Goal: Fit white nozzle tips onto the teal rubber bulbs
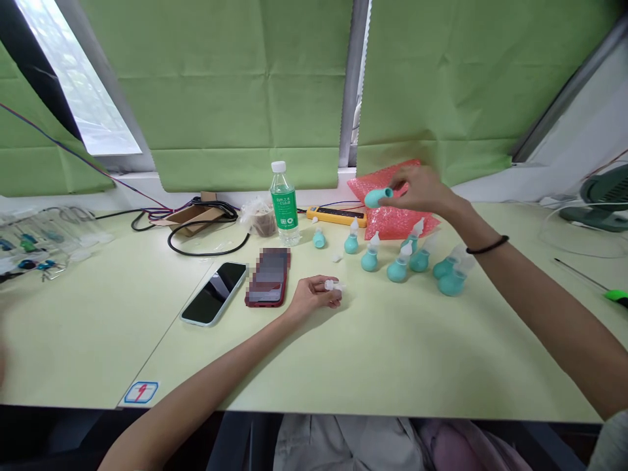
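My left hand [314, 296] rests low over the table, its fingers closed round a small translucent plastic nozzle [334, 286]. Raised in front of a red bubble-wrap bag, my right hand [417, 190] pinches a teal rubber bulb [377, 197] tilted on its side, with its open neck towards the fingers. Several teal bulb syringes with clear pointed tips, such as this one [370, 255], stand upright below the right forearm. A lone teal bulb [318, 239] without a tip sits left of them. Beside it lies a loose clear piece [336, 258].
Two phones, one white-edged [214, 294] and one red-cased [268, 278], lie left of my left hand. Behind them stand a water bottle [284, 209], a yellow meter-like tool [336, 216] and the red bubble-wrap bag [392, 222]. A green-handled screwdriver [615, 296] lies far right; black cable [209, 252] coils left.
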`<state>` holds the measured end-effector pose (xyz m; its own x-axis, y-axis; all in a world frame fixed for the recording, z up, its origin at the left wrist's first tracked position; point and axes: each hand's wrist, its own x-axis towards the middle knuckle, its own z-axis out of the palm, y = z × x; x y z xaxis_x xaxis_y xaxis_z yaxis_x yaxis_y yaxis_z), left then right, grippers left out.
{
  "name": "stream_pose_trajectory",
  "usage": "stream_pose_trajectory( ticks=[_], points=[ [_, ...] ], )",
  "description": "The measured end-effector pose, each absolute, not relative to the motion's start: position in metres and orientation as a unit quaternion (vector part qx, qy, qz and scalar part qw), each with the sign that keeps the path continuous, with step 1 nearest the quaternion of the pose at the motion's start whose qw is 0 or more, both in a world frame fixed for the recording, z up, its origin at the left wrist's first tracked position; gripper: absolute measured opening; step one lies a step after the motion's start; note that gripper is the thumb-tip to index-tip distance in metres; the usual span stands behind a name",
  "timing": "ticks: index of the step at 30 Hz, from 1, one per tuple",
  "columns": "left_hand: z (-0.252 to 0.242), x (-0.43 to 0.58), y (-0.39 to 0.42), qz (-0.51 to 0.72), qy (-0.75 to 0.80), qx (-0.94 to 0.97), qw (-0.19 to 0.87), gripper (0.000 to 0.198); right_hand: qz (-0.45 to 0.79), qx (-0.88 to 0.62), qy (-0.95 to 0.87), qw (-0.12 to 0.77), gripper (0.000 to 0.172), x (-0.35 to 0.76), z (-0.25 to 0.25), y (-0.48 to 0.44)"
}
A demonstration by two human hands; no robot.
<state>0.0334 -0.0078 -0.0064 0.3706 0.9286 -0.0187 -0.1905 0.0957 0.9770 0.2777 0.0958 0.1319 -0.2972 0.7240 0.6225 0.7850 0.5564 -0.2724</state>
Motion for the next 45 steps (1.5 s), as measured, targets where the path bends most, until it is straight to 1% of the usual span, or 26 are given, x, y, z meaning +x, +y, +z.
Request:
stream_pose_trajectory(
  ticks=[2,4,7,9,10,11,13,17,20,26,34,39,42,45],
  points=[
    [-0.007,0.033,-0.008,0.434,0.370,0.515,0.640,0.034,0.011,-0.442,-0.803,0.398,0.022,0.266,0.138,0.067],
    [-0.006,0.032,-0.008,0.446,0.379,0.514,0.627,0.033,0.133,-0.391,-0.824,0.388,0.022,0.250,0.132,0.037],
    [-0.004,0.031,-0.009,0.464,0.370,0.517,0.617,0.034,0.294,-0.322,-0.833,0.340,0.025,0.229,0.105,0.002],
    [-0.003,0.031,-0.010,0.466,0.355,0.511,0.629,0.035,0.358,-0.309,-0.829,0.299,0.025,0.221,0.082,-0.008],
    [-0.003,0.031,-0.010,0.464,0.348,0.504,0.640,0.035,0.369,-0.314,-0.829,0.280,0.022,0.219,0.071,-0.010],
    [-0.002,0.031,-0.010,0.461,0.341,0.496,0.652,0.036,0.366,-0.325,-0.827,0.275,0.019,0.217,0.061,-0.010],
    [-0.002,0.031,-0.010,0.452,0.329,0.479,0.677,0.038,0.344,-0.350,-0.817,0.304,0.016,0.216,0.041,-0.006],
    [0.000,0.031,-0.010,0.416,0.291,0.450,0.735,0.045,0.297,-0.403,-0.756,0.422,0.022,0.211,0.008,0.001],
    [0.002,0.030,-0.010,0.394,0.261,0.435,0.766,0.054,0.274,-0.426,-0.726,0.466,0.024,0.208,-0.008,-0.001],
    [0.003,0.029,-0.009,0.371,0.241,0.419,0.793,0.051,0.229,-0.411,-0.753,0.460,0.022,0.204,-0.014,-0.010],
    [0.003,0.029,-0.008,0.367,0.235,0.418,0.798,0.055,0.148,-0.390,-0.790,0.449,0.021,0.201,-0.011,-0.014],
    [0.001,0.031,-0.008,0.378,0.249,0.485,0.748,0.053,0.120,-0.374,-0.799,0.456,0.022,0.202,-0.012,-0.010],
    [0.000,0.032,-0.011,0.394,0.273,0.508,0.716,0.054,0.130,-0.372,-0.797,0.457,0.021,0.202,-0.013,-0.010],
    [-0.002,0.033,-0.011,0.411,0.295,0.515,0.692,0.049,0.150,-0.385,-0.794,0.445,0.021,0.201,-0.013,-0.011]
  ],
)
